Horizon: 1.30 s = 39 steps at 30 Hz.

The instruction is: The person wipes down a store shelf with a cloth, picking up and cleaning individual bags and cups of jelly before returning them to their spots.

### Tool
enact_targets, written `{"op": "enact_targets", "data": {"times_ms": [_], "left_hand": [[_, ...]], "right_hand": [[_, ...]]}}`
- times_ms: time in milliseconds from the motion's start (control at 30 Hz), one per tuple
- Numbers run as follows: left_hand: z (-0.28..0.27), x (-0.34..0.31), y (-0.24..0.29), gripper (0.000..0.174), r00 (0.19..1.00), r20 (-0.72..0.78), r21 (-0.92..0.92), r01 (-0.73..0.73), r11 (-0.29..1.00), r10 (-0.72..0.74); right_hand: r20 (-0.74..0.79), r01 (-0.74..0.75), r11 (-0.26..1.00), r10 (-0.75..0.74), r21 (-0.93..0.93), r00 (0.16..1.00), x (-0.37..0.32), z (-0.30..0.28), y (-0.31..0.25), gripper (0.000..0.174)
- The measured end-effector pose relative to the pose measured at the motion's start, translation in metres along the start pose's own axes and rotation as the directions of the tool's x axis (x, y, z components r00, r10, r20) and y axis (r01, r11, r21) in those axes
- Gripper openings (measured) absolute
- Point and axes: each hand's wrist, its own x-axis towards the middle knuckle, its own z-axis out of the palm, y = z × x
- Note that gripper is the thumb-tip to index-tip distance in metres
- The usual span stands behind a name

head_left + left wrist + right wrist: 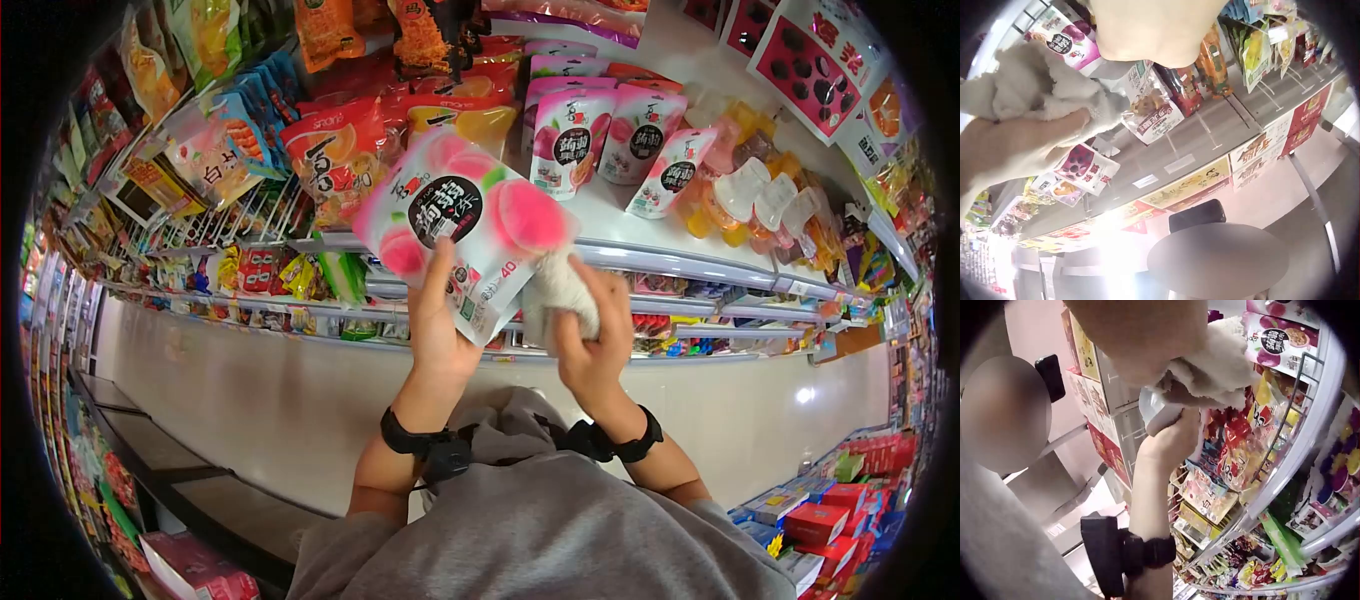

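Note:
A large white and pink peach pouch (410, 210) is tilted in front of the shelf. My left hand (440, 320) grips its lower left part, thumb on the printed front. My right hand (597, 335) pinches a crumpled whitish cloth (560, 295) against the pouch's lower right edge. In the left wrist view the cloth (1035, 87) lies bunched over the fingers of the right hand (1029, 140). The right wrist view has the left hand (1169, 440) below the cloth (1216, 369); the pouch is mostly hidden there.
Smaller peach pouches (572, 140) stand on the shelf behind, beside clear jelly cups (770, 200) and orange-red candy bags (335, 150). The shelf's front rail (680, 262) runs just beyond the hands. Red boxes (815, 522) are stacked at lower right.

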Motion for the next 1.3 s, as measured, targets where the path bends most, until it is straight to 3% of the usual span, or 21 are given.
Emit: {"op": "enact_targets", "data": {"times_ms": [100, 133, 233, 367, 533, 600, 700, 767, 833, 900, 967, 1033, 1067, 1100, 1167, 1300], "left_hand": [[-0.002, -0.006, -0.001, 0.031, 0.993, -0.061, 0.082, -0.097, 0.992, 0.102], [-0.002, -0.007, -0.001, 0.030, 0.986, -0.076, 0.101, -0.140, 0.985, 0.148], [-0.003, -0.009, 0.005, 0.029, 0.989, -0.091, 0.044, -0.110, 0.993, 0.113], [-0.007, -0.012, 0.012, 0.027, 0.993, -0.090, 0.040, -0.069, 0.997, 0.073], [-0.016, -0.014, 0.008, 0.024, 0.957, -0.223, 0.135, -0.158, 0.978, 0.185], [-0.017, -0.018, 0.003, 0.023, 0.959, -0.192, 0.137, -0.185, 0.973, 0.209], [-0.013, -0.021, -0.004, 0.023, 0.948, -0.208, 0.170, -0.208, 0.963, 0.241], [-0.014, -0.022, -0.008, 0.022, 0.943, -0.221, 0.176, -0.214, 0.961, 0.250], [-0.016, -0.022, -0.011, 0.024, 0.948, -0.183, 0.291, -0.202, 0.935, 0.261], [-0.015, -0.022, -0.018, 0.024, 0.959, -0.154, 0.293, -0.186, 0.938, 0.239], [-0.014, -0.022, -0.024, 0.026, 0.971, -0.101, 0.314, -0.175, 0.933, 0.216], [-0.014, -0.021, -0.034, 0.027, 0.974, -0.088, 0.328, -0.168, 0.930, 0.208], [-0.013, -0.019, -0.038, 0.027, 0.976, -0.058, 0.385, -0.171, 0.907, 0.209], [-0.012, -0.018, -0.044, 0.027, 0.978, -0.029, 0.437, -0.175, 0.882, 0.208], [-0.011, -0.010, -0.053, 0.026, 0.984, -0.003, 0.434, -0.161, 0.886, 0.180], [-0.011, 0.017, -0.072, 0.024, 0.976, 0.096, 0.440, -0.216, 0.871, 0.194]], "right_hand": [[-0.027, -0.107, 0.994, 0.107, 0.002, 0.994, 0.006, 0.004, -0.007, 0.042], [0.041, -0.123, 0.992, 0.122, 0.020, 0.992, 0.004, 0.008, -0.008, 0.041], [0.112, -0.045, 0.998, 0.039, 0.048, 0.993, -0.004, 0.022, -0.015, 0.038], [0.250, -0.105, 0.985, 0.068, 0.137, 0.966, -0.017, 0.031, -0.025, 0.035], [0.479, -0.166, 0.967, 0.054, 0.194, 0.876, -0.010, 0.023, -0.023, 0.028], [0.588, -0.239, 0.938, 0.048, 0.252, 0.808, -0.005, 0.017, -0.017, 0.026], [0.545, -0.170, 0.962, 0.026, 0.216, 0.838, -0.004, 0.009, -0.012, 0.026], [0.550, -0.225, 0.948, 0.068, 0.224, 0.833, -0.008, 0.009, -0.016, 0.026], [0.549, -0.281, 0.932, 0.115, 0.229, 0.828, -0.009, 0.003, -0.015, 0.027], [0.685, -0.355, 0.917, 0.142, 0.180, 0.715, -0.008, -0.005, -0.010, 0.029], [0.679, -0.409, 0.900, 0.209, 0.148, 0.704, -0.014, -0.010, -0.006, 0.031], [0.706, -0.480, 0.876, 0.309, 0.050, 0.638, -0.019, -0.018, 0.001, 0.032], [0.655, -0.471, 0.878, 0.310, 0.080, 0.689, -0.023, -0.021, 0.003, 0.031], [0.644, -0.478, 0.876, 0.331, 0.062, 0.690, -0.024, -0.027, 0.004, 0.031], [0.754, -0.520, 0.854, 0.355, -0.021, 0.552, -0.025, -0.042, 0.008, 0.032], [0.779, -0.499, 0.860, 0.386, -0.109, 0.494, -0.046, -0.062, 0.022, 0.031]]}}
